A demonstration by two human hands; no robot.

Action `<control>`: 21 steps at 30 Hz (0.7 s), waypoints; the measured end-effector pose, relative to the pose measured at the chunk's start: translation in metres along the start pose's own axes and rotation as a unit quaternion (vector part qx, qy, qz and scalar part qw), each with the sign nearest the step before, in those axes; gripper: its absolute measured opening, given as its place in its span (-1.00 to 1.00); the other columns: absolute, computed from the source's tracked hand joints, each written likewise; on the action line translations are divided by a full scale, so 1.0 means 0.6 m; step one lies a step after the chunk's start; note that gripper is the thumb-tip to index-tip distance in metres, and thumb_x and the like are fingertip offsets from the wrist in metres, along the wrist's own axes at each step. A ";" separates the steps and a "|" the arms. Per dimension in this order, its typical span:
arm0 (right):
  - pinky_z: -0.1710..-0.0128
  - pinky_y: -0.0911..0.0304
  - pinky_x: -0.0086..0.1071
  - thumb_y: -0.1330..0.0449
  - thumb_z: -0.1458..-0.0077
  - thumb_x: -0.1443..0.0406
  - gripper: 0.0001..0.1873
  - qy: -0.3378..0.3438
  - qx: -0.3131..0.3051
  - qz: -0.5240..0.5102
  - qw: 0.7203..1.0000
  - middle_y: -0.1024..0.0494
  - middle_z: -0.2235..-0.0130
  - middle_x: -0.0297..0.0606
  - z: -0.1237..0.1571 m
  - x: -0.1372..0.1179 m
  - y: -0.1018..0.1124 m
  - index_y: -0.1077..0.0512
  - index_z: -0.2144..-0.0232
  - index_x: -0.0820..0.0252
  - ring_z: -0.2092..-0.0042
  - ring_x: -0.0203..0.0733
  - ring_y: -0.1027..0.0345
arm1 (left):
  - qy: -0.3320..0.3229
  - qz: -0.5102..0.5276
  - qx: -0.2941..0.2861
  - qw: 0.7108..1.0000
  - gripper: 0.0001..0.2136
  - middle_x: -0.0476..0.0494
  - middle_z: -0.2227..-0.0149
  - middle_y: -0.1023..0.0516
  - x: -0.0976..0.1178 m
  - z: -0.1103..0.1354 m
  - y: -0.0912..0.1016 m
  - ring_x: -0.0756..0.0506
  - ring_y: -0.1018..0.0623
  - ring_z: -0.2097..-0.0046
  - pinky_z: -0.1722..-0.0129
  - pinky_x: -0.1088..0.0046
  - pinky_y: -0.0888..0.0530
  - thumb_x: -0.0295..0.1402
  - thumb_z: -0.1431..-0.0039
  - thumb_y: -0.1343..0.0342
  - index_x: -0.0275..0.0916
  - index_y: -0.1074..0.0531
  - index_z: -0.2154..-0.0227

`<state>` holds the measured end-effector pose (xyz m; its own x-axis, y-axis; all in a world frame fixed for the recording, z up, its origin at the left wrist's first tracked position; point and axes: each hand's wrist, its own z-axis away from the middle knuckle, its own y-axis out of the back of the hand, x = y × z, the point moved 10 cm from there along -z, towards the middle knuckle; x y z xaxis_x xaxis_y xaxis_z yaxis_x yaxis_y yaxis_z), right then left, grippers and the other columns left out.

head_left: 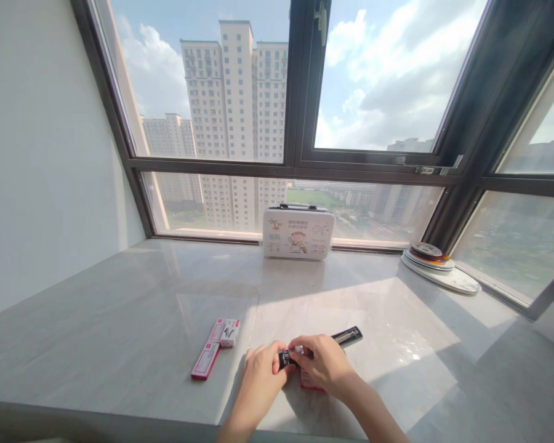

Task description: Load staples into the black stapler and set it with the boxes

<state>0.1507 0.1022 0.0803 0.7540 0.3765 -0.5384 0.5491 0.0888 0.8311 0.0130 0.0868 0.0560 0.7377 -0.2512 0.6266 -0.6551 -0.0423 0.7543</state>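
Here we pinch a black stapler [337, 339] with both our left hand [260, 373] and right hand [324, 363], fingers clamped on it.

you see a glossy, smooth stone-look sill [120, 320], a shiny black stapler [346, 336], paper-card boxes [206, 360], and a glossy tin [298, 233].

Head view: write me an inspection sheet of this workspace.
Surface: pale marble sill, part sunlit.
Job's things: black stapler held at one end by both hands; red box partly under the right hand.
Clutter: red-and-white boxes, one red box, white printed case at the window, stacked plates on the right.
Hands: left hand and right hand pinch the stapler's near end.
Cables: nothing seen.
Surroundings: large window, tower blocks outside.
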 end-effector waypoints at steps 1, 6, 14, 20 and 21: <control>0.40 0.00 -0.42 -0.21 -0.24 0.13 -0.80 0.000 -0.001 0.003 1.000 -0.55 0.47 -0.38 -0.003 0.000 -0.002 -0.62 0.18 -0.05 0.44 -0.22 -0.33 | -0.001 0.002 0.001 1.000 -0.84 0.12 0.49 -0.44 0.000 -0.001 0.000 -0.08 -0.44 0.33 0.23 0.42 -0.20 -0.37 -0.12 -0.20 -0.03 -0.51 0.22; 0.40 0.02 -0.41 -0.25 -0.20 0.15 -0.75 -0.009 0.000 0.009 1.000 -0.53 0.47 -0.41 0.002 0.013 -0.007 -0.58 0.08 -0.08 0.43 -0.22 -0.34 | 0.001 0.009 0.002 1.000 -0.83 0.11 0.50 -0.45 -0.004 -0.003 -0.001 -0.08 -0.45 0.34 0.22 0.42 -0.20 -0.39 -0.11 -0.18 -0.05 -0.51 0.23; 0.32 -0.10 -0.37 -0.15 -0.28 0.08 -0.78 -0.034 0.045 -0.023 0.998 -0.47 0.43 -0.40 0.054 0.015 0.003 -0.47 0.12 0.00 0.34 -0.17 -0.33 | 0.007 0.000 -0.008 1.000 -0.84 0.10 0.48 -0.46 0.000 -0.003 0.000 -0.08 -0.48 0.32 0.22 0.43 -0.22 -0.35 -0.11 -0.20 -0.07 -0.51 0.21; 0.51 0.00 -0.39 -0.04 -0.29 -0.11 -0.52 -0.152 0.050 -0.210 0.964 -0.31 0.58 -0.42 0.108 0.132 0.013 -0.42 0.36 0.14 0.52 -0.26 -0.17 | 0.007 0.014 -0.014 1.000 -0.84 0.12 0.48 -0.45 0.002 -0.003 0.001 -0.08 -0.48 0.33 0.20 0.44 -0.24 -0.22 -0.16 -0.21 -0.06 -0.50 0.20; 0.55 0.04 -0.40 -0.05 -0.27 -0.14 -0.51 -0.181 0.028 -0.235 0.955 -0.30 0.61 -0.44 0.115 0.157 0.011 -0.43 0.32 0.14 0.57 -0.28 -0.14 | 0.008 0.017 -0.017 1.000 -0.84 0.12 0.48 -0.45 0.002 -0.002 0.001 -0.08 -0.48 0.32 0.20 0.44 -0.25 -0.21 -0.17 -0.20 -0.06 -0.50 0.20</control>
<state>0.2505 0.0747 0.0255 0.4899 -0.0381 -0.8709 0.8678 0.1168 0.4831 0.0138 0.0877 0.0576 0.7180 -0.2374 0.6543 -0.6739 -0.0019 0.7388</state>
